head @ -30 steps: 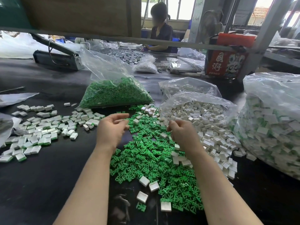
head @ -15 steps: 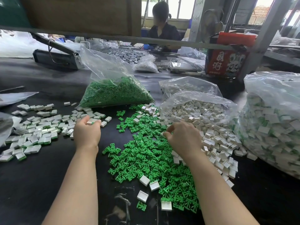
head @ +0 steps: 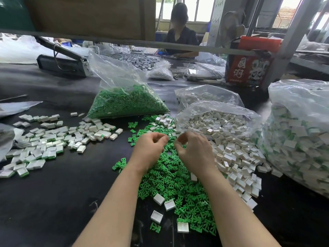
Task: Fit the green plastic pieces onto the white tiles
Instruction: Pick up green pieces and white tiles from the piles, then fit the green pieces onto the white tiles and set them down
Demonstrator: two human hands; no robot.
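A pile of loose green plastic pieces [head: 170, 182] lies on the black table in front of me, with a few white tiles [head: 159, 199] scattered on it. More white tiles [head: 236, 157] spill from an open bag at the right. My left hand [head: 149, 150] and my right hand [head: 194, 152] hover close together over the far part of the green pile. The fingers of both are curled toward the thumbs. Whatever they pinch is hidden from me. Fitted tiles with green backs [head: 51, 139] are spread out at the left.
A clear bag of green pieces [head: 124, 102] stands behind the pile. A bag of white tiles [head: 219, 120] is at the right, and a large bag of fitted tiles [head: 299, 136] at the far right. A sealing machine [head: 62, 63] and a red box [head: 249, 68] stand at the back. A person sits across the table.
My left hand went out to the fitted tiles at the left and has come back to the middle. My right hand lifted from the edge of the white tiles toward the left hand.
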